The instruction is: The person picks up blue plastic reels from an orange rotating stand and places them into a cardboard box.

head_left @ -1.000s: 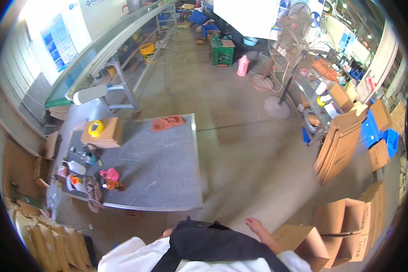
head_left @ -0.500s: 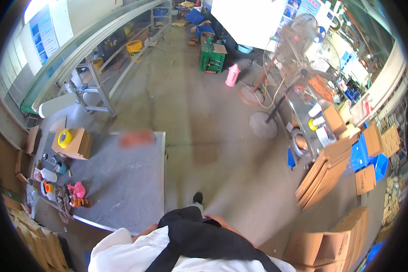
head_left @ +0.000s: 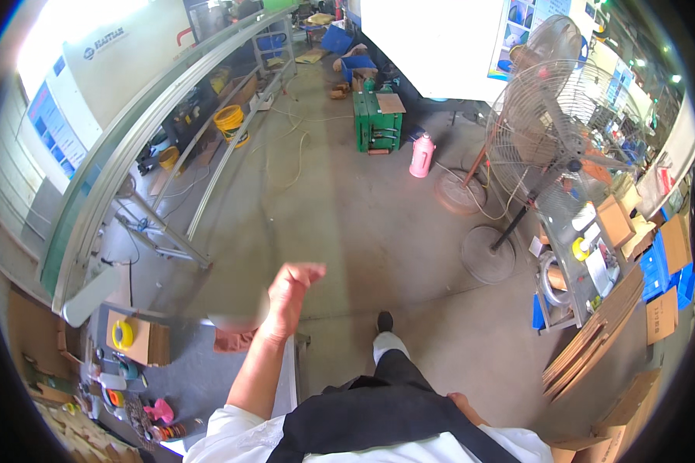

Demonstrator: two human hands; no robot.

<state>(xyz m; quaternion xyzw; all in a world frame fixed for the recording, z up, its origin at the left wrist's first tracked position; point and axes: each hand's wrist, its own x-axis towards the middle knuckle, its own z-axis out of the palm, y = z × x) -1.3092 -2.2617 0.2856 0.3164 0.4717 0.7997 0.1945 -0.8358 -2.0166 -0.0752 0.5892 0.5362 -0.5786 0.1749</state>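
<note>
My left hand [head_left: 287, 297] is raised in front of me above the near right side of the grey table. Its fingers point to the right, and nothing shows in them. Beside the wrist is a pale, blurred patch that I cannot make out. A reddish-brown cloth [head_left: 233, 340] lies on the table [head_left: 212, 378], just left of my forearm. My right hand [head_left: 461, 403] hangs low by my right side, partly behind the black apron; its fingers are hidden.
A carton with yellow tape [head_left: 122, 334] and several bottles crowd the table's left. A metal frame [head_left: 162, 239] stands beyond. Ahead are a green box [head_left: 378, 127] and pink flask [head_left: 422, 154]. At right stand fans [head_left: 548, 131], a workbench [head_left: 567, 224] and flattened cardboard [head_left: 594, 332].
My left hand has come up from my waist into view. The surroundings have shifted in the picture, with the table now lower and the fans farther right. A foot is stretched forward.
</note>
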